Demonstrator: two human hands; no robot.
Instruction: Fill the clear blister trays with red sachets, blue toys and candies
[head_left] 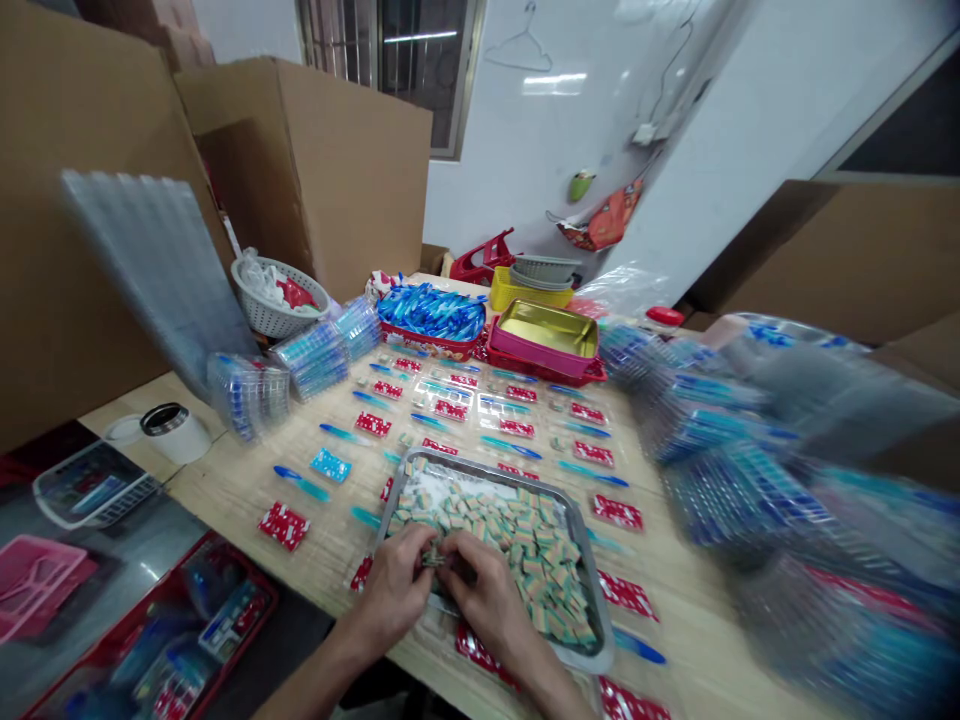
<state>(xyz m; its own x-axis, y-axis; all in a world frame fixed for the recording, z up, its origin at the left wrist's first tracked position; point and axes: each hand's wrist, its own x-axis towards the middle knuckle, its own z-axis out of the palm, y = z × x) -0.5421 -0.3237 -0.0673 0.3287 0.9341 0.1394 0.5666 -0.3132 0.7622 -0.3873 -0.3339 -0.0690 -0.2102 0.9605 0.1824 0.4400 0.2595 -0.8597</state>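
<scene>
A metal tray [600,640] full of small striped erasers [534,545] sits at the near edge of the wooden table [232,480]. Both hands meet over the tray's near left corner. My left hand [394,590] and my right hand [484,595] are curled, fingers pinched together on a small bunch of erasers [433,558] between them. Around the tray lie clear blister sheets [480,405] holding red packets [283,525] and blue pens [300,483].
Stacks of filled blister packs [319,358] stand at the left, more blurred stacks [720,450] at the right. A white basket [274,295], a tray of blue pens [431,312], a pink tin [544,340] and cardboard boxes [315,160] are behind. Baskets [90,485] sit lower left.
</scene>
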